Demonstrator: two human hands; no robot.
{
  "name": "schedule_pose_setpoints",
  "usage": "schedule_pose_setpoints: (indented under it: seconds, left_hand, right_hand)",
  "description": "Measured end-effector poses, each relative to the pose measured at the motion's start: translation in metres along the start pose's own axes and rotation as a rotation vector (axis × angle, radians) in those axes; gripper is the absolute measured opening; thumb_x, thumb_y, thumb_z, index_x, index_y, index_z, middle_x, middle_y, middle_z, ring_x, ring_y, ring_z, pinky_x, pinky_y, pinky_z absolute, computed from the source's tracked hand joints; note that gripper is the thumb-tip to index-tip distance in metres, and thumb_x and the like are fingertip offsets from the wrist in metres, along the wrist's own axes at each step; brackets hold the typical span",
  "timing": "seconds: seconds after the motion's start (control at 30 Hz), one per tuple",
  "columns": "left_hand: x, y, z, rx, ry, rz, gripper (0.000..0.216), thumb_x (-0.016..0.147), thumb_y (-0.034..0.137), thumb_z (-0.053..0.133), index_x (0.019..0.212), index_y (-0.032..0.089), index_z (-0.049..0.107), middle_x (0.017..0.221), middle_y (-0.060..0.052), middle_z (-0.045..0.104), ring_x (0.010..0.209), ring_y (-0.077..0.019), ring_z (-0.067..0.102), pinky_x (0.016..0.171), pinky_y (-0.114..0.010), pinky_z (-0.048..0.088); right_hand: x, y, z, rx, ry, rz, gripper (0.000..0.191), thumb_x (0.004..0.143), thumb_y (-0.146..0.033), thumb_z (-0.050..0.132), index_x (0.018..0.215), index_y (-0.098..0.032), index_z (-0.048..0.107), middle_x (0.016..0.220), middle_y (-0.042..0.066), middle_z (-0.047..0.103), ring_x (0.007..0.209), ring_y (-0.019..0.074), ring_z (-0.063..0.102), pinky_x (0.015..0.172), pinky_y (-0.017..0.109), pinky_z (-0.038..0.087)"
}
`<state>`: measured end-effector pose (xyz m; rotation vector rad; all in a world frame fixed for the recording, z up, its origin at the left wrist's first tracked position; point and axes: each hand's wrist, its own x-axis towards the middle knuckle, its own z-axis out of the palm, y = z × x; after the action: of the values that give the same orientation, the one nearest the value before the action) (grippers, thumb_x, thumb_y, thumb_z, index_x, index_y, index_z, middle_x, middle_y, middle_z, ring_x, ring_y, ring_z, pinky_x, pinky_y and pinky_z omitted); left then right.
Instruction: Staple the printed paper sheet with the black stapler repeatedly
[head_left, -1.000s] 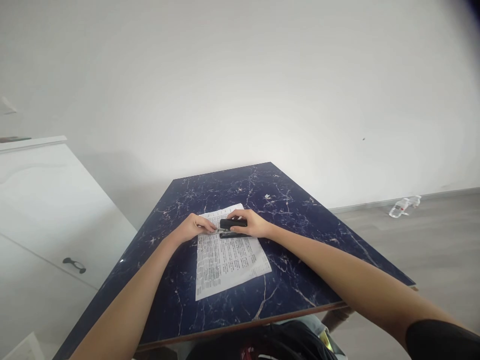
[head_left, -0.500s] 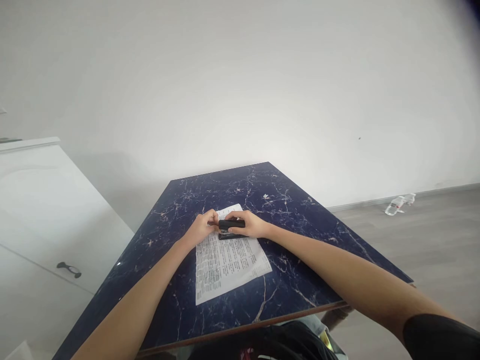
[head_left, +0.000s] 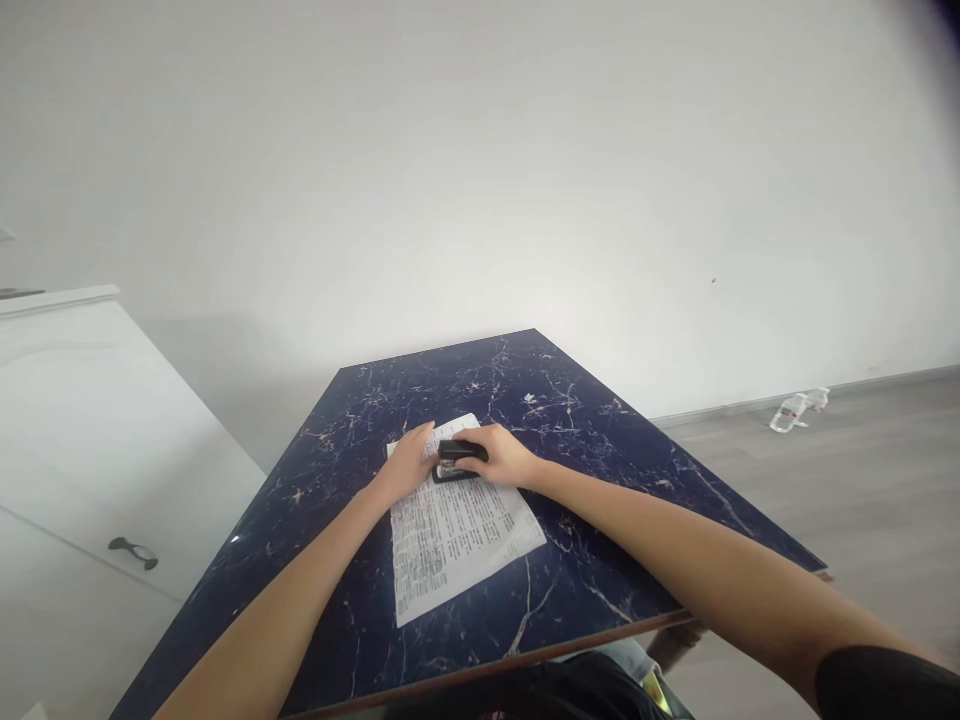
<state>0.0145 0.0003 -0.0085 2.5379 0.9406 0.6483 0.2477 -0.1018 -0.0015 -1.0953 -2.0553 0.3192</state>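
A black stapler (head_left: 459, 452) lies over the upper part of a printed sheet of paper (head_left: 469, 545), its front end pointing left. My right hand (head_left: 504, 457) is closed around its rear, thumb on the near side and fingers over the far side. My left hand (head_left: 409, 465) rests on the sheet's upper left part, fingers stretched out, with the thumb close to the stapler's front end. Whether the thumb touches the stapler I cannot tell. Part of the paper's upper left is covered by my left hand.
The sheet lies on a dark blue marble-patterned table (head_left: 585, 440) with a brown front edge. To the left stands a white cabinet (head_left: 97, 420) with a dark handle (head_left: 133, 552). Clear plastic bottles (head_left: 789, 412) lie on the grey floor by the wall (head_left: 480, 180).
My left hand's fingers, bent at the stapler's front before, have let go and now lie stretched out on the paper. The stapler has turned slightly in my right hand.
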Motion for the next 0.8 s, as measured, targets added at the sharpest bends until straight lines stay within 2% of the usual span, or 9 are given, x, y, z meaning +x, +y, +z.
schedule_pose_setpoints:
  seconds: [0.1, 0.2, 0.3, 0.4, 0.53, 0.67, 0.8]
  left_hand:
    - [-0.001, -0.002, 0.006, 0.082, -0.095, 0.028, 0.035, 0.099, 0.041, 0.057, 0.127, 0.023, 0.065, 0.145, -0.014, 0.060, 0.137, -0.0353, 0.053, 0.117, -0.055, 0.038]
    - [-0.005, -0.004, 0.006, 0.143, -0.145, 0.008, 0.035, 0.103, 0.045, 0.049, 0.124, 0.022, 0.065, 0.156, -0.015, 0.049, 0.146, -0.0381, 0.043, 0.117, -0.057, 0.037]
    - [-0.008, -0.007, 0.003, 0.175, -0.136, -0.037, 0.042, 0.103, 0.048, 0.048, 0.137, 0.025, 0.058, 0.162, -0.016, 0.041, 0.152, -0.0410, 0.033, 0.118, -0.060, 0.034]
    - [-0.008, -0.007, -0.001, 0.172, -0.147, -0.017, 0.044, 0.103, 0.047, 0.049, 0.141, 0.027, 0.055, 0.152, -0.016, 0.051, 0.146, -0.0401, 0.041, 0.116, -0.059, 0.035]
    - [-0.006, -0.004, -0.005, 0.156, -0.129, -0.025, 0.039, 0.100, 0.043, 0.054, 0.136, 0.029, 0.058, 0.137, -0.013, 0.057, 0.134, -0.0395, 0.050, 0.112, -0.062, 0.036]
    - [-0.006, -0.004, -0.007, 0.161, -0.075, 0.028, 0.035, 0.099, 0.039, 0.055, 0.133, 0.031, 0.059, 0.131, -0.010, 0.055, 0.128, -0.0354, 0.053, 0.112, -0.061, 0.036]
    - [-0.004, -0.012, -0.010, 0.167, 0.005, 0.012, 0.029, 0.100, 0.034, 0.052, 0.125, 0.027, 0.063, 0.128, -0.010, 0.055, 0.126, -0.0330, 0.055, 0.111, -0.056, 0.038]
  right_hand:
    - [0.002, 0.008, -0.009, -0.081, 0.176, 0.112, 0.028, 0.095, -0.026, 0.067, 0.123, -0.022, 0.068, 0.113, 0.008, 0.076, 0.097, 0.0248, 0.072, 0.083, 0.032, 0.052]
    - [0.002, 0.026, -0.023, -0.242, 0.247, 0.261, 0.027, 0.094, -0.023, 0.068, 0.121, -0.023, 0.068, 0.113, 0.009, 0.077, 0.099, 0.0272, 0.072, 0.081, 0.032, 0.052]
    - [0.000, 0.043, -0.034, -0.315, 0.224, 0.345, 0.020, 0.091, -0.021, 0.071, 0.110, -0.021, 0.072, 0.097, 0.010, 0.078, 0.085, 0.0277, 0.073, 0.071, 0.031, 0.050]
    - [-0.002, 0.053, -0.038, -0.322, 0.192, 0.362, 0.017, 0.089, -0.022, 0.073, 0.106, -0.021, 0.074, 0.091, 0.009, 0.078, 0.079, 0.0268, 0.072, 0.066, 0.029, 0.048]
    - [-0.002, 0.056, -0.039, -0.294, 0.135, 0.337, 0.020, 0.091, -0.027, 0.073, 0.111, -0.024, 0.074, 0.096, 0.008, 0.078, 0.084, 0.0265, 0.073, 0.068, 0.029, 0.050]
    - [-0.002, 0.058, -0.045, -0.246, 0.086, 0.307, 0.024, 0.092, -0.026, 0.072, 0.116, -0.024, 0.074, 0.101, 0.008, 0.079, 0.089, 0.0268, 0.073, 0.075, 0.031, 0.052]
    - [-0.003, 0.055, -0.054, -0.186, 0.015, 0.243, 0.027, 0.087, -0.027, 0.077, 0.114, -0.024, 0.076, 0.104, 0.005, 0.079, 0.093, 0.0251, 0.074, 0.080, 0.031, 0.054]
